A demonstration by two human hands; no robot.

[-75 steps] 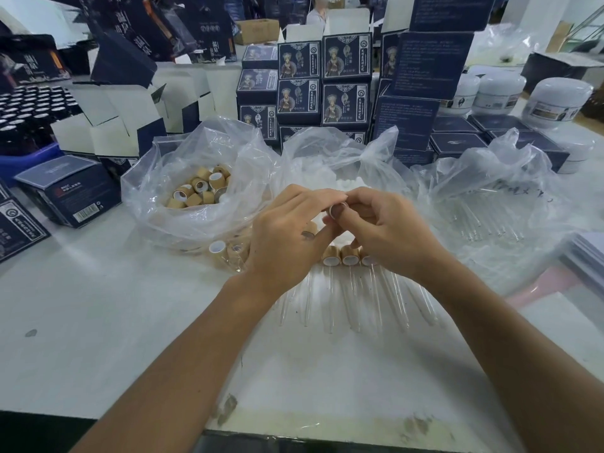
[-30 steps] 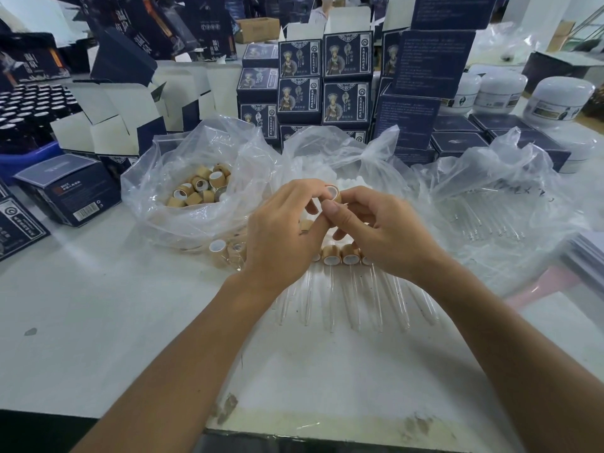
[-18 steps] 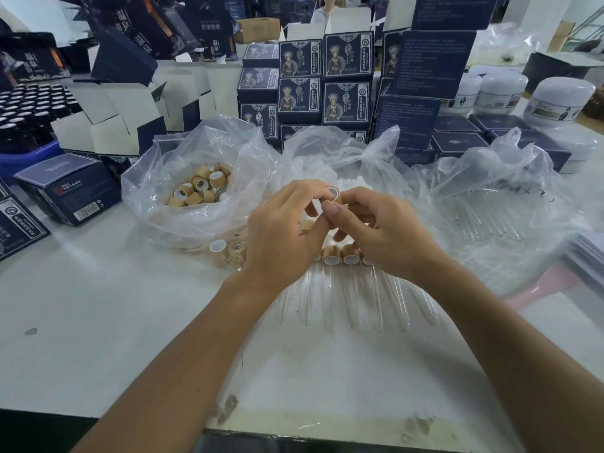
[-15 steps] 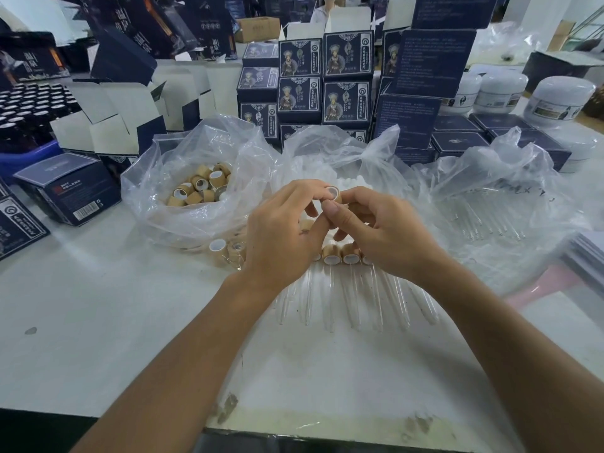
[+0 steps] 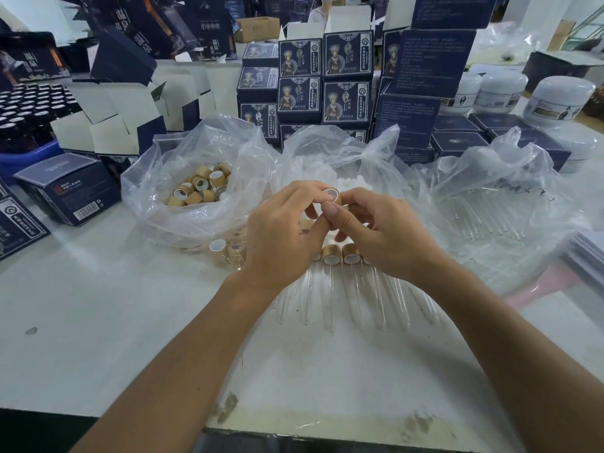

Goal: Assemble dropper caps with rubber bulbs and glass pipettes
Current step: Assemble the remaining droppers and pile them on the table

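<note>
Bamboo cap (image 5: 332,194) pinched between left hand (image 5: 281,230) and right hand (image 5: 379,233), above finished droppers (image 5: 340,273) on table (image 5: 98,305). Behind cap: bulb bag (image 5: 333,152); left of it, cap bag (image 5: 196,191); right, pipette bag (image 5: 490,204).

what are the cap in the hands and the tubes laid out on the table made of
Cap: seemingly bamboo or wood, matte tan with faint grain, around a white, probably plastic, liner. Both hands, left and right, pinch it. Pipettes: clear and glossy with see-through walls, likely glass.
</note>
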